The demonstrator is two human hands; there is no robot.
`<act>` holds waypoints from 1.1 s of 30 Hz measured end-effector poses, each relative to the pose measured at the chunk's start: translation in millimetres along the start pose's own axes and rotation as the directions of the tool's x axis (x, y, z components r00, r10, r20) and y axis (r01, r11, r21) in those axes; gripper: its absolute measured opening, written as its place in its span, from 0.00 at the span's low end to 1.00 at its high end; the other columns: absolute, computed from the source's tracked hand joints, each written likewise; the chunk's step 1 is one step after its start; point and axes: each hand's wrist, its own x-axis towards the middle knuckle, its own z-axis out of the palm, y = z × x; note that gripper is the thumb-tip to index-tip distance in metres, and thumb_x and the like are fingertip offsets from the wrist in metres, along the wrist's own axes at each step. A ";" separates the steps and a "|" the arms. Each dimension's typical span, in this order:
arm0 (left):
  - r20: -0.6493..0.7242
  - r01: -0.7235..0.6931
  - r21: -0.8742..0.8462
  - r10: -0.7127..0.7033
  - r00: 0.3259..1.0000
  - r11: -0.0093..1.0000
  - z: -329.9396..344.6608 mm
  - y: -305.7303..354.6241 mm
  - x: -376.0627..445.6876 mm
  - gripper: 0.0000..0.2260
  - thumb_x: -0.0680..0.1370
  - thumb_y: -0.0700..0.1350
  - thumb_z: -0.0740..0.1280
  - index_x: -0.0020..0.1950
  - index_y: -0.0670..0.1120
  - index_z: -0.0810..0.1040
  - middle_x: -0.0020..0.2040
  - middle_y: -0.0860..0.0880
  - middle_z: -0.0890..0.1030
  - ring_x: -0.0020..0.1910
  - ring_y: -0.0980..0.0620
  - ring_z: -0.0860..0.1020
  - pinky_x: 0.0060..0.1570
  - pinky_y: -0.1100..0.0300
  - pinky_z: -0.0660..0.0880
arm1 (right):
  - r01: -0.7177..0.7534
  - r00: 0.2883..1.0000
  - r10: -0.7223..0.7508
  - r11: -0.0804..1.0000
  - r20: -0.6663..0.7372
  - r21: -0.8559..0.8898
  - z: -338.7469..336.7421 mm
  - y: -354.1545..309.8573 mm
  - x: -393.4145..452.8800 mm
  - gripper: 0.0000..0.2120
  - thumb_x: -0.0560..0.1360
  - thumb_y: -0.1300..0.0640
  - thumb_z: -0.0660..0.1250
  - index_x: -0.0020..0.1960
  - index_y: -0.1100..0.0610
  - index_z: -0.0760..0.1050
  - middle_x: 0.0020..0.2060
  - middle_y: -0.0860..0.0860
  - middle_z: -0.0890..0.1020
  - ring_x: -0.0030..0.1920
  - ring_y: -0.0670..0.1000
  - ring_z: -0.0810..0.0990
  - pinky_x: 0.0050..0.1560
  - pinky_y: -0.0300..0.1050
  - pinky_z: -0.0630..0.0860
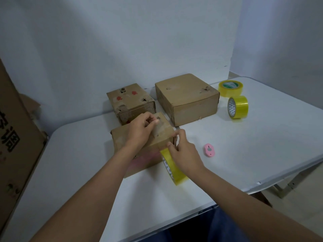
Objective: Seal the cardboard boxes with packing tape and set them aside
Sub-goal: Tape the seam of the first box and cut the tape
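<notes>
A small cardboard box (122,142) sits near the middle of the white table (244,154). My left hand (142,130) rests on its top with the fingers curled and the thumb pressing down near the far edge. My right hand (183,154) grips a yellow tape roll (172,167) held on edge against the box's right front corner. A clear strip seems to run from the roll up over the box top. Two more boxes stand behind: one with red marks (131,102) and a larger plain one (188,96).
A pink pocket cutter (209,150) lies right of my right hand. Two spare yellow tape rolls (230,89) (238,107) sit at the far right. A big cardboard sheet (15,137) leans at the left edge. Grey walls close the back.
</notes>
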 end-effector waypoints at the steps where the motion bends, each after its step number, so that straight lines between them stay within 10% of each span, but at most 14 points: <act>1: -0.003 0.000 -0.020 0.000 1.000 1.000 0.1 0.4 -1.4 0.06 0.78 0.50 0.68 0.43 0.50 0.77 0.36 0.53 0.76 0.34 0.58 0.71 0.33 0.65 0.66 | 0.025 1.000 -0.025 1.000 -0.004 -0.016 -0.2 0.7 -0.2 0.09 0.81 0.54 0.59 0.59 0.52 0.63 0.27 0.47 0.70 0.30 0.49 0.72 0.32 0.46 0.68; 27: 0.065 -0.021 0.067 0.016 0.998 0.998 3.5 -4.0 3.9 0.05 0.78 0.48 0.68 0.46 0.48 0.78 0.46 0.55 0.73 0.38 0.66 0.72 0.35 0.73 0.64 | 0.118 0.988 -0.092 0.966 0.121 -0.229 13.4 8.8 6.1 0.19 0.83 0.52 0.51 0.72 0.38 0.64 0.38 0.57 0.79 0.37 0.57 0.78 0.41 0.50 0.77; 33: 0.107 -0.037 0.063 0.030 0.994 0.997 8.7 -12.2 8.1 0.05 0.77 0.46 0.70 0.48 0.46 0.78 0.54 0.50 0.68 0.46 0.54 0.72 0.47 0.65 0.70 | 0.106 0.988 -0.076 0.968 0.133 -0.228 11.2 6.8 5.0 0.19 0.83 0.51 0.51 0.72 0.40 0.64 0.41 0.57 0.80 0.39 0.57 0.79 0.42 0.49 0.76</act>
